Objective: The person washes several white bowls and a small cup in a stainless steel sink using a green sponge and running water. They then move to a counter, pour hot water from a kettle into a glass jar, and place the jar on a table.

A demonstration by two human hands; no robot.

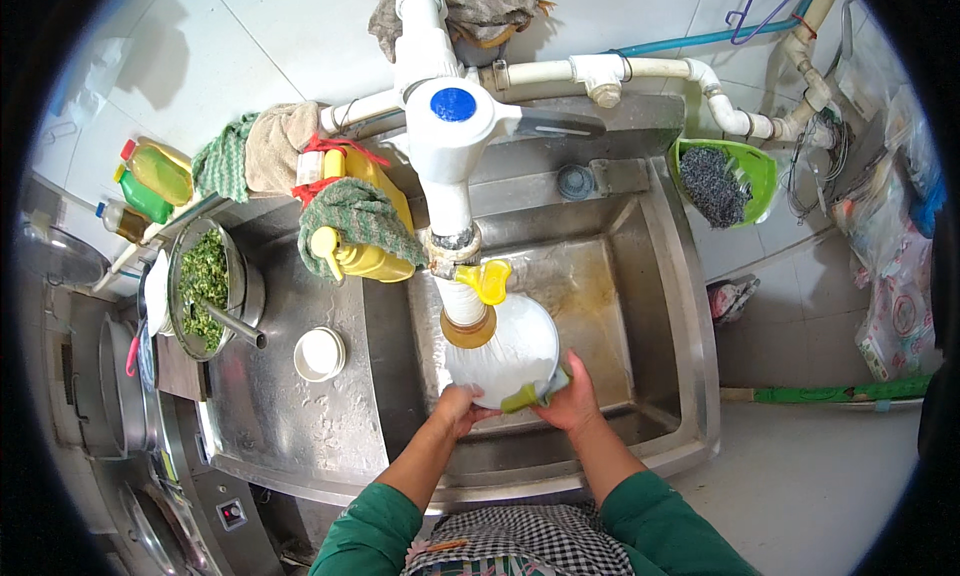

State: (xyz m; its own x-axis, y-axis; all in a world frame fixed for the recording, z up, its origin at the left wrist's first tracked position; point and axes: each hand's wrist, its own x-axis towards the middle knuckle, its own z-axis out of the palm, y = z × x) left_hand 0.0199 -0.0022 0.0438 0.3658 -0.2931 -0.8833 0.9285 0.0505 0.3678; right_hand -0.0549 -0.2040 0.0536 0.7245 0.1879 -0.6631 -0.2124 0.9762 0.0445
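In the stainless steel sink basin [589,283], my left hand [457,409] grips the near-left rim of a white plate [525,343]. My right hand [571,397] presses a green and grey cloth or sponge [536,394] against the plate's near-right edge. Directly above the plate is the brown outlet of a white pipe tap [457,302] with a yellow handle [491,280], which hides part of the plate. Water seems to run over the plate's surface. On the wet drainboard to the left stands a small stack of white bowls [320,354].
A yellow jug [379,193] and a yellow bottle [367,261], partly under a green cloth [356,220], stand behind the drainboard. At far left is a glass bowl of chopped greens [202,283] with a metal-handled utensil. A green basket [761,178] with steel wool hangs right of the sink.
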